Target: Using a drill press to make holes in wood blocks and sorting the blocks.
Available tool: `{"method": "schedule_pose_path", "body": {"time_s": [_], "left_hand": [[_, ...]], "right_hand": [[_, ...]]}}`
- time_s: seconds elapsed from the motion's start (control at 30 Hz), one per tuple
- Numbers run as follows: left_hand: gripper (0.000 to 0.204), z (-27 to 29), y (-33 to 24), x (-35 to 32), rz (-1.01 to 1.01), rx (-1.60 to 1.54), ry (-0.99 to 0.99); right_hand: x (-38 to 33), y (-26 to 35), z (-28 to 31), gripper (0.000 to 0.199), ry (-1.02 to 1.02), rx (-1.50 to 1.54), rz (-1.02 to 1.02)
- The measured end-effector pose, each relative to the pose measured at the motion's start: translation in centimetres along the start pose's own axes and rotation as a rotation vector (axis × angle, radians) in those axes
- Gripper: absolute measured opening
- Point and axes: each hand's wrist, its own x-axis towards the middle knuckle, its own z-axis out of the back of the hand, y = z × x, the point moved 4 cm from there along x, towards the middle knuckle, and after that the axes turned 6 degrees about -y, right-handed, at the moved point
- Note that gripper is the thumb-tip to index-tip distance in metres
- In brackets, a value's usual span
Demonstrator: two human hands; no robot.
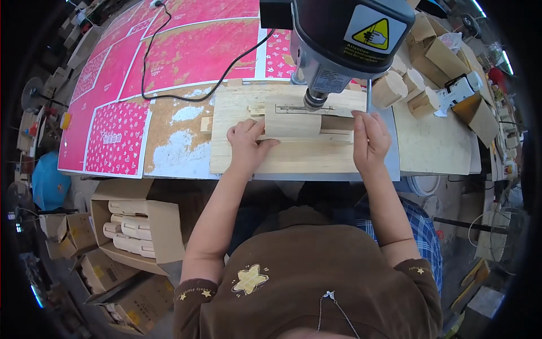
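A pale wooden piece (293, 125) with a narrow dark-edged slot lies on a larger wooden board (243, 161). My left hand (248, 146) grips its left end, fingers curled and thumb along the near side. At the other end, my right hand (372, 142) pinches the piece's far right corner between thumb and fingers. Between my hands, to the right of the middle, a shadowed recess (337, 124) shows. The chuck (314, 100) of a black drill press (347, 39) hangs just over the slot; whether a bit touches the wood is hard to see.
Round wooden blocks (390, 90) stand right of the press, near open cardboard boxes (437, 59). A black cable (186, 98) crosses the pink-printed sheet (197, 53) at left. Below the table's left side, a carton (166, 226) holds several wooden pieces (135, 227).
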Motion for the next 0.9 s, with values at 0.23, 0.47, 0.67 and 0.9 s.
{"method": "schedule_pose_path", "body": {"time_s": [0.23,0.47,0.67,0.9], "left_hand": [[0.050,-0.4,-1.2,0.1,-0.017,0.020,0.005],[0.038,-2.1,-3.3,0.7,-0.035,0.003,-0.005],[0.049,-2.4,-2.9,0.5,-0.028,-0.004,0.027],[0.049,-2.3,-3.0,0.6,-0.009,-0.005,0.050]], "right_hand": [[12.2,3.6,3.5,0.015,-0.114,0.055,-0.081],[18.1,-0.6,0.5,0.032,0.033,0.030,-0.162],[11.3,4.1,4.4,0.018,0.002,0.058,-0.087],[0.4,1.3,1.5,0.010,0.028,0.049,-0.068]]}}
